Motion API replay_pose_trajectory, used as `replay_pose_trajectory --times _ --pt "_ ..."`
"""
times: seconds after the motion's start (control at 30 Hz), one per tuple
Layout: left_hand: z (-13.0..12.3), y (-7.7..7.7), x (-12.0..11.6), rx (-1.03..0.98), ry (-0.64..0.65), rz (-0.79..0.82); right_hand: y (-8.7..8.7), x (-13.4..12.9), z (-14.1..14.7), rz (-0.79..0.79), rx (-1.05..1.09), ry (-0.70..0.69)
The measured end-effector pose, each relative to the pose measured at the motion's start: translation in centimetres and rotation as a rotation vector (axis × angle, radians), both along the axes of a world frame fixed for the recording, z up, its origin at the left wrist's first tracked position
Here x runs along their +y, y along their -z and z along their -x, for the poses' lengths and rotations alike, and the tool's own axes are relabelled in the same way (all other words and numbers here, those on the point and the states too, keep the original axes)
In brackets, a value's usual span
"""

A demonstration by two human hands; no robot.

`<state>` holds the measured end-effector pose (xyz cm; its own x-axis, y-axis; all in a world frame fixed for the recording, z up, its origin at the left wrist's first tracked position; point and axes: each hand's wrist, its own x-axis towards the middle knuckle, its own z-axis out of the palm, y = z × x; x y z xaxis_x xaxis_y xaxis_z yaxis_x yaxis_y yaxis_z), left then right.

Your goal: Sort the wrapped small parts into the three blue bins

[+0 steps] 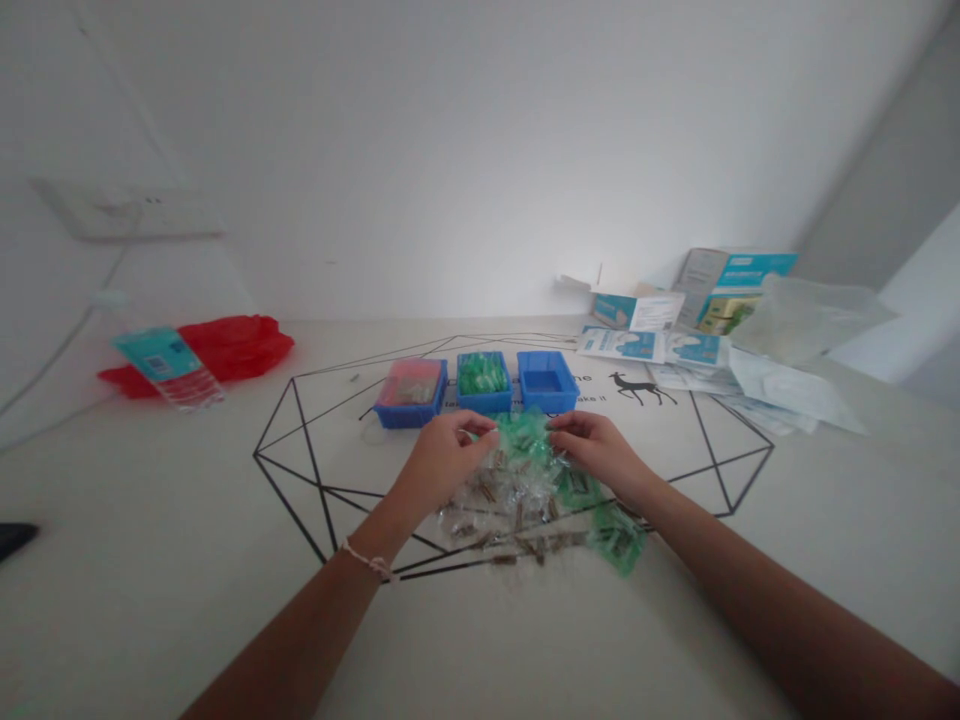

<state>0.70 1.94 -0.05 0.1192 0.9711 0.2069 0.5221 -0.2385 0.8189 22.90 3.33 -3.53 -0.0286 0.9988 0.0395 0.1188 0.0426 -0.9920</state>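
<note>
Pinching crinkled green-and-clear plastic packets between left hand and right hand at six o'clock, below three blue bins at twelve o'clock, holding pinkish packets and green packets.

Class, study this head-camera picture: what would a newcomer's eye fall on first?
A heap of clear and green plastic packets fills the middle of the table, with the left hand and right hand meeting at its far edge. Three blue plastic bins stand in a row just beyond, and a red plastic bag lies far left.
</note>
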Motion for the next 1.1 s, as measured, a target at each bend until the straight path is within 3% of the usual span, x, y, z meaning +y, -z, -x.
replay_pose_trajectory --times 0.2,0.43,0.8,0.97,1.1 --pt "-0.3 -0.1 -0.3 -0.180 0.052 0.240 -1.6 -1.0 0.2 -0.093 0.141 0.006" --pt "-0.8 -0.7 -0.7 -0.333 0.159 0.256 -2.3 -2.1 0.8 -0.050 0.120 -0.228" --pt "-0.6 -0.4 -0.7 -0.348 0.199 0.353 -2.4 -2.6 0.8 -0.059 -0.104 -0.205" --pt "-0.6 -0.7 -0.9 -0.423 0.152 0.425 -2.2 -2.6 1.0 0.001 -0.100 -0.267" --pt "-0.5 -0.7 -0.8 -0.513 0.151 0.359 -1.6 -2.2 0.9 -0.048 -0.003 -0.267"
